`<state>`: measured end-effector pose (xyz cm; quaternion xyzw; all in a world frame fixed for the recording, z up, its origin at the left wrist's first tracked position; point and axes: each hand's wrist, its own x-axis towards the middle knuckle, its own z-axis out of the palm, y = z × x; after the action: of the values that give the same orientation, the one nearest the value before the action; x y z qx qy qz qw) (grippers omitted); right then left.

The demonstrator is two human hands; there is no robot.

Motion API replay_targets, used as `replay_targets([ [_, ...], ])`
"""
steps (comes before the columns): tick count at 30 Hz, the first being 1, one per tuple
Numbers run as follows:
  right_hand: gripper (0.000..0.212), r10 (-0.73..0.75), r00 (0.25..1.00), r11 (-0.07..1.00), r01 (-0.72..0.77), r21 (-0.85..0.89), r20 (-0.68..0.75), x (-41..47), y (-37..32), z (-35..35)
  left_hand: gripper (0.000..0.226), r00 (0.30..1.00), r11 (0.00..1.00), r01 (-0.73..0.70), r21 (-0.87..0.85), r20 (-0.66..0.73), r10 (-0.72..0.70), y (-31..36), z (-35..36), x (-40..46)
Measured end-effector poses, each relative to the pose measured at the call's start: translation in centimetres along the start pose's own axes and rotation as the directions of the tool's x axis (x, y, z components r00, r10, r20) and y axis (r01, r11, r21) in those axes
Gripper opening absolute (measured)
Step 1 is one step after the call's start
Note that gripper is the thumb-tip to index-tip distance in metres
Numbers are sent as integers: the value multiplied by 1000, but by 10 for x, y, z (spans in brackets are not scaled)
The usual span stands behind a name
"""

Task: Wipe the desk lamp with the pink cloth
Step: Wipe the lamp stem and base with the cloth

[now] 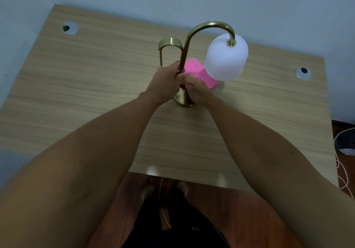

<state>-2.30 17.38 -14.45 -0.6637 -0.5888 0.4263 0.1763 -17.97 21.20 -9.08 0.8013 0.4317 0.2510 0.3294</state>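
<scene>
A brass desk lamp (pixel 194 34) stands in the middle of the wooden desk (pixel 96 94), with a curved neck, a looped handle and a white frosted shade (pixel 226 57) hanging at the right. My left hand (pixel 165 83) is closed around the lamp's stem just above the round base (pixel 182 99). A pink cloth (pixel 197 72) lies on the desk behind the stem, partly under the shade. My right hand (pixel 194 87) is at the stem's foot, its fingers curled and touching the near edge of the cloth; whether it grips the cloth is hidden.
Two round cable grommets sit in the desk, one at the far left (pixel 70 28) and one at the right (pixel 303 72). A blue wall is behind the desk. On the floor at the right lie a white cable (pixel 343 174) and a dark shoe (pixel 345 142).
</scene>
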Motion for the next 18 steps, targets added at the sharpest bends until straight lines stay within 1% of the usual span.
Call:
replay_targets([
  [1, 41, 12, 999, 999, -10, 40, -46, -6, 5, 1, 14, 1000, 1000, -3, 2, -4, 3, 0, 1, 0],
  [3, 46, 111, 980, 993, -116, -22, -168, -20, 15, 5, 15, 1000, 1000, -19, 0, -3, 19, 1, 1, -1],
  [6, 51, 103, 944, 989, -131, -69, -313, -45, 17, 31, 16, 1000, 1000, -21, -6, -11, 21, 2, 0, -3],
  [7, 49, 126, 929, 991, -137, -6, -348, -55, 8, 46, 16, 1000, 1000, -15, -11, -12, 15, 2, -1, -3],
  [9, 50, 182, 851, 983, -155, 96, -492, -70, 2, 84, 16, 1000, 1000, 0, -17, -16, 0, 3, -1, -4],
  [10, 57, 173, 818, 984, -163, 68, -548, -76, -6, 103, 16, 1000, 1000, 3, -16, -16, -4, 3, -1, -4],
  [11, 64, 131, 799, 984, -178, -23, -587, -80, -11, 119, 16, 1000, 1000, 3, -14, -11, -3, 3, -2, -4],
  [12, 69, 109, 785, 985, -167, -40, -610, -80, -15, 132, 16, 1000, 1000, 4, -11, 0, -4, 3, -2, -4],
  [15, 77, 58, 852, 974, -164, -159, -521, -73, -35, 136, 18, 999, 1000, 28, 7, 41, -28, 4, -4, -2],
  [18, 71, -31, 866, 945, -137, -297, -499, -56, -32, 120, 19, 996, 998, 65, 28, 64, -66, 4, -4, 0],
])
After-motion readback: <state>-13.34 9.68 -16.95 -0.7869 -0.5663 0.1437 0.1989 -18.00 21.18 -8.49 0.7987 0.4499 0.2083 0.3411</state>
